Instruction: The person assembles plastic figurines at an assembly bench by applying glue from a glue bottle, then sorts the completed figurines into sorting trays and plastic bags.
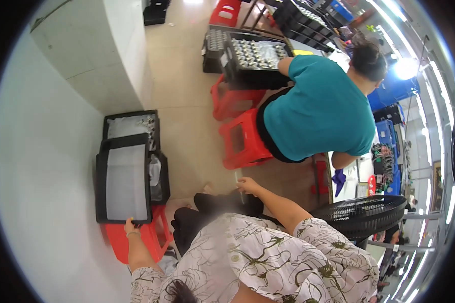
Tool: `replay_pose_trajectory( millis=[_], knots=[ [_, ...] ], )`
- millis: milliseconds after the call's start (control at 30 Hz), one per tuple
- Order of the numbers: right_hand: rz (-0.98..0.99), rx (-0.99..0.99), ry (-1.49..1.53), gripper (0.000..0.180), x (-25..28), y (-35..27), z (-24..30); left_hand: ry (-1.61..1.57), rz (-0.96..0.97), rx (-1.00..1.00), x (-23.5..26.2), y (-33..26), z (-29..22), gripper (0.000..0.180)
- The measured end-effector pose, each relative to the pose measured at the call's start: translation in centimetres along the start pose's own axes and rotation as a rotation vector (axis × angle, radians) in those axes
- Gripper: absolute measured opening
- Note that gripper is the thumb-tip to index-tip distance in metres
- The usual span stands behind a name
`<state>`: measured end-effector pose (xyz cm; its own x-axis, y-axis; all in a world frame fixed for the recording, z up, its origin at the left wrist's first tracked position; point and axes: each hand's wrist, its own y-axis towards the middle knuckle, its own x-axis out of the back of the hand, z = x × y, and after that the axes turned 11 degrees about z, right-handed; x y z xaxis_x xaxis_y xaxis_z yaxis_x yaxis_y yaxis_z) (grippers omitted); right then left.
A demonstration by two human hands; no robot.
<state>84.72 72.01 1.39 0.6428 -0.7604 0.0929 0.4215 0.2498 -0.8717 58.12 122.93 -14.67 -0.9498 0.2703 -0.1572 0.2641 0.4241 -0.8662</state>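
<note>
At the lower left, my left hand (pixel 131 226) grips the near edge of a black tray (pixel 101 197). A whitish sheet (pixel 126 182) lines this tray, which lies tilted over another black tray (pixel 159 189) with clear plastic inside. My right hand (pixel 247 185) is closed in front of my body, to the right of my dark trousers. From its fingers stick out the ends of a thin, pale strip (pixel 238 177); its kind is too blurred to make out.
Red stools (pixel 136 247) stand under the trays and beside a seated co-worker in a teal shirt (pixel 318 111). Black trays of small metallic parts (pixel 257 54) stand ahead. A wall (pixel 50 166) borders the left; a black fan (pixel 361 214) is close on the right.
</note>
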Motion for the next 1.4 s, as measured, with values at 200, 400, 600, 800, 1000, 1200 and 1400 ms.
replay_pose_trajectory(
  millis=[200, 400, 600, 800, 1000, 1200, 1400],
  knots=[
    [-0.166, 0.117, 0.181, 0.041, 8.4, 1.3, -2.6, -0.011, -0.06, 0.303, -1.3, 0.9, 0.2, 0.06],
    [-0.411, 0.461, 0.549, 0.034, 14.1, -1.3, 7.9, 0.182, 0.142, 0.195, -7.3, -1.0, 0.6, 0.052],
    [-0.672, 0.811, 0.616, 0.039, 24.1, -6.8, 14.9, 0.858, 0.457, 0.219, -24.8, -6.9, 8.2, 0.035],
    [-0.59, 0.81, 0.661, 0.037, 25.3, -8.2, 17.1, 1.563, 0.723, -0.386, -32.5, -3.6, 9.9, 0.018],
    [-0.604, 0.677, 0.702, 0.033, 23.2, -5.4, 17.3, 1.517, 0.524, 0.048, -38.8, 2.4, 5.5, 0.017],
    [-0.276, 0.301, 0.377, 0.031, 17.7, 2.2, 19.5, 1.728, 0.639, -0.134, -47.0, 11.0, 0.0, 0.016],
    [-0.121, 0.411, 0.049, 0.033, 13.1, 7.2, 21.9, 1.754, 0.779, -0.074, -65.0, 12.4, -5.4, 0.01]
  ],
)
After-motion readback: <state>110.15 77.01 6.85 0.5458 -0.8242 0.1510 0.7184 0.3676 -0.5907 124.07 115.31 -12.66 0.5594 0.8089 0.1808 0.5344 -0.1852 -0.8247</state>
